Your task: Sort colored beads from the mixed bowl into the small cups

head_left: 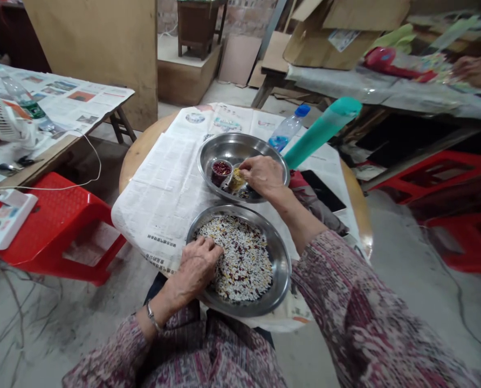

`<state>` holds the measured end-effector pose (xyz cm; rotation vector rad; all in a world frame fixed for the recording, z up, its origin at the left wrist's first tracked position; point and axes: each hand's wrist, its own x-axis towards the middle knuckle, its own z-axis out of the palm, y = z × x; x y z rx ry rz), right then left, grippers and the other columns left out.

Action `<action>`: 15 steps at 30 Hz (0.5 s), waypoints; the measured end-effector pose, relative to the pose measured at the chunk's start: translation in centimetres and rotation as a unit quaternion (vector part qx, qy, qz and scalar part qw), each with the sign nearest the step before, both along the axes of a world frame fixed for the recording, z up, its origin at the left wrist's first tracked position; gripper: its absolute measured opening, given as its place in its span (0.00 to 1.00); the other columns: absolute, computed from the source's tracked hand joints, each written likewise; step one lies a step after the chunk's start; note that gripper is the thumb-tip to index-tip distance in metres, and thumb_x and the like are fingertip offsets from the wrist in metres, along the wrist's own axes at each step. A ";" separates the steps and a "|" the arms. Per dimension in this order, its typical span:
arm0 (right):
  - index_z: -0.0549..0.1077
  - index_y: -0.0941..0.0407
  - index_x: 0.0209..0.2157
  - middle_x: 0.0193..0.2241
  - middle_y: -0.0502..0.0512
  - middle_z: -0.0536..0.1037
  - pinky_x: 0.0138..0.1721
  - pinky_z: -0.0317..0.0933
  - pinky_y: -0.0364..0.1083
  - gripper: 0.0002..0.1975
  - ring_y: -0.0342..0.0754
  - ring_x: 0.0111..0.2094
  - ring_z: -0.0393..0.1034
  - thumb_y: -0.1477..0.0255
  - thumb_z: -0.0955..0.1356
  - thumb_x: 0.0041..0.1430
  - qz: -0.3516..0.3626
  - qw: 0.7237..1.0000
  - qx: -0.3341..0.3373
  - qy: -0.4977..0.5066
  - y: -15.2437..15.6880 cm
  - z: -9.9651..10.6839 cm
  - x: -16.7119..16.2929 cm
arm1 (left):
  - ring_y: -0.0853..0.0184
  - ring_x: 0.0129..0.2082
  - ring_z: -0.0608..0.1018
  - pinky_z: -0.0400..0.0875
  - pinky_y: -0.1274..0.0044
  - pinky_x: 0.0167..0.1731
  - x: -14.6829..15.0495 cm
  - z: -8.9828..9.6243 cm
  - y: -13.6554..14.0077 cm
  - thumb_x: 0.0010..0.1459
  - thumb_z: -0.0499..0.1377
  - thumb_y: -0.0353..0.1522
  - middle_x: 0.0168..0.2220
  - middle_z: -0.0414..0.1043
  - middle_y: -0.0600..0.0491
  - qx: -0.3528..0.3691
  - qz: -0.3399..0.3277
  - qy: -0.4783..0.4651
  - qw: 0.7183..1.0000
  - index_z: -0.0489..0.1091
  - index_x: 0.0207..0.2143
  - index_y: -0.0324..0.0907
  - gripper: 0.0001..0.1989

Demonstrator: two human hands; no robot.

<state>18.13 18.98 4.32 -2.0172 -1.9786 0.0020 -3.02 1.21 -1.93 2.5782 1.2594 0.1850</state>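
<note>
A metal bowl (281, 291) near my lap holds a spread of white grains (244, 248) mixed with dark red, yellow and black ones. My left hand (198, 264) rests at its left side, fingers curled down onto the grains, with the tips partly hidden. Behind it stands a second metal bowl (244, 143) with small clear cups inside. One cup holds dark red beans (221, 168); beside it is a cup of yellow grains (237, 180). My right hand (262, 173) is over this yellow cup, fingers pinched together; what they hold is too small to make out. Dark grains lie low in that bowl.
Newspaper (155, 188) covers the round table. Behind the bowls stand a blue-capped bottle (284, 129) and a green roll (325, 132); a black phone (323, 189) lies right. A red stool (58, 221) with a power strip (8, 215) is at left. Another person's hand (479, 70) shows far right.
</note>
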 end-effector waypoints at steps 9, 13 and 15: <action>0.83 0.53 0.38 0.35 0.60 0.82 0.42 0.67 0.53 0.13 0.56 0.41 0.75 0.70 0.66 0.57 0.020 1.000 0.012 -0.015 1.2 -1.3 0.3 | 0.60 0.43 0.71 0.71 0.70 0.40 0.0 0.3 0.0 0.66 0.53 0.25 0.42 0.72 0.49 -0.006 -0.013 -0.001 1.000 0.71 0.43 0.42 0.09; 0.81 0.54 0.37 0.35 0.58 0.82 0.40 0.66 0.51 0.13 0.53 0.39 0.75 0.72 0.64 0.58 0.017 0.997 0.060 0.037 -0.2 -0.7 0.3 | 0.60 0.43 0.71 0.71 0.70 0.41 -0.2 0.2 -0.1 0.65 0.53 0.25 0.43 0.71 0.48 0.011 -0.018 -0.023 1.000 0.70 0.43 0.42 0.09; 0.80 0.55 0.37 0.34 0.57 0.82 0.39 0.66 0.50 0.12 0.51 0.36 0.74 0.72 0.64 0.58 0.033 0.994 0.076 0.076 -2.3 -0.3 0.3 | 0.60 0.44 0.71 0.72 0.70 0.42 -0.2 0.1 -0.1 0.66 0.53 0.25 0.43 0.71 0.48 0.012 -0.010 -0.033 0.999 0.70 0.45 0.42 0.09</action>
